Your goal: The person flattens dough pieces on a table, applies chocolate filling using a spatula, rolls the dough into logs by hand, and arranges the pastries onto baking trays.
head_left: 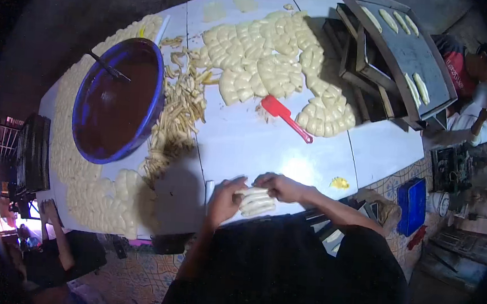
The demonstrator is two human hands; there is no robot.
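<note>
Several dough strips (258,203) between hands (284,188), long axes roughly left-right.

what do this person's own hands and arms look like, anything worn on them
The left hand and right hand are bare, with no gloves visible. Both forearms are uncovered too. Higher up, a plain black sleeve covers the right arm.

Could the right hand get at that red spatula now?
Probably yes: only bare white tabletop lies between the right hand and the red spatula, though that hand is holding dough rolls.
</note>
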